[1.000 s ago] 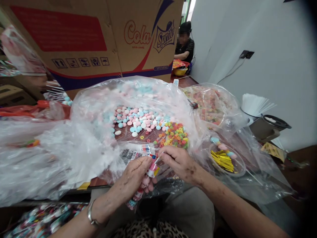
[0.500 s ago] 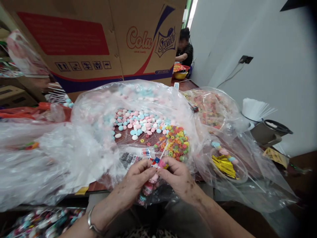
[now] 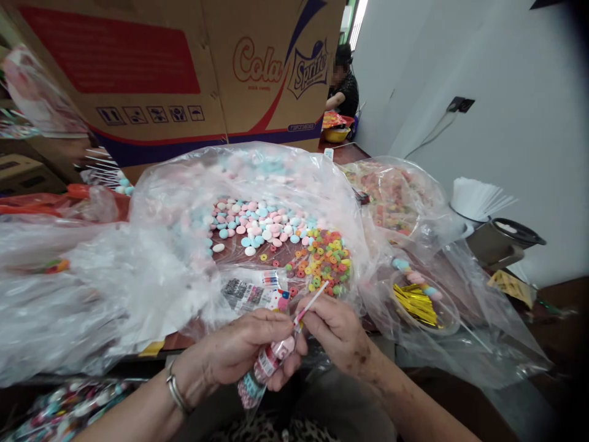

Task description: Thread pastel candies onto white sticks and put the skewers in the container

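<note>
Low in front of me, my left hand (image 3: 239,344) is closed around a candy stick in a clear wrapper (image 3: 265,366), which slants down to the left with pink and blue pieces inside. Its white stick (image 3: 318,298) points up to the right. My right hand (image 3: 338,334) pinches at the wrapper's neck, where the stick comes out; the fingertips partly hide that spot. Just beyond the hands lie flat printed wrappers (image 3: 246,293). Ring-shaped gummies (image 3: 329,264) are heaped behind my right hand, and pastel button candies (image 3: 264,227) spread farther back.
A large clear plastic bag (image 3: 161,184) surrounds the candies. At right, gold twist ties (image 3: 416,305) lie in a round dish near white sticks (image 3: 478,199) and a dark jug (image 3: 499,242). A big carton (image 3: 161,55) stands behind; a person (image 3: 345,86) sits beyond it.
The wrapped candy stick has swung lower and left, and its white stick now tilts right. My left hand has shifted down around the wrapped body; my right hand has turned at the neck.
</note>
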A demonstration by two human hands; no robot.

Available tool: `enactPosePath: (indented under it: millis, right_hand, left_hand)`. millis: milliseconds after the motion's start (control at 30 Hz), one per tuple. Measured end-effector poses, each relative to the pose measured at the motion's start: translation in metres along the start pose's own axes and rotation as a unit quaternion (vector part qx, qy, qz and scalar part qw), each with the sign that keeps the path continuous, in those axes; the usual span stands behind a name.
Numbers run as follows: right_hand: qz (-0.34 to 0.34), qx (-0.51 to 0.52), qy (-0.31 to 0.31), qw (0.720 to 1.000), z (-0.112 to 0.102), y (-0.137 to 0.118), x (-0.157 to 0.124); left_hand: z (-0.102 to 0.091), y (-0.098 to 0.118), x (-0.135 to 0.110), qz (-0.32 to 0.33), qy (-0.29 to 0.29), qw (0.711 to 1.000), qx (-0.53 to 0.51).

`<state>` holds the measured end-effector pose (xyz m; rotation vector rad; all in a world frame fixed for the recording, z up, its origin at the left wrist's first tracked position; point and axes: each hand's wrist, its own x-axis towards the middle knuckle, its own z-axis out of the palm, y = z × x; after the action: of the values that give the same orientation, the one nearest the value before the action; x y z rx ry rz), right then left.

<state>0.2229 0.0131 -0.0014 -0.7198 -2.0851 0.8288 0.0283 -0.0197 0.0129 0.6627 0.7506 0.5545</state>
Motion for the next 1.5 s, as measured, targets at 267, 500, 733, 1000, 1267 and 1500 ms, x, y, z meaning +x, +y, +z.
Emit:
enactPosePath:
  millis: [267, 500, 733, 1000, 1267, 1500]
  right_hand:
    - [-0.124, -0.315, 0.106, 0.935, -0.003, -0.015, -0.012]
    - [-0.267, -0.401, -0.021, 0.876, -0.017, -0.028, -0.014]
    - [-0.150, -0.387, -0.121, 0.902, -0.025, -0.032, -0.013]
    - [0.028, -0.407, -0.044, 0.912, -0.097, -0.015, -0.018]
    - [0.338, -0.544, -0.150, 0.753, -0.160, 0.047, -0.051]
    - [0.363, -0.545, -0.135, 0.744, -0.159, 0.053, -0.052]
  left_hand:
    - [0.011, 0.011, -0.001, 0.020, 0.130, 0.987, 0.089]
    - [0.008, 0.006, -0.005, -0.038, 0.058, 0.980, 0.187]
    - [0.017, -0.001, 0.004, 0.218, 0.103, 0.806, 0.540]
    - [0.009, 0.002, 0.002, 0.375, 0.170, 0.703, 0.580]
    - [-0.005, -0.001, -0.004, 0.263, 0.215, 0.824, 0.452]
    - [-0.013, -0.009, -0.003, 0.224, 0.207, 0.857, 0.415]
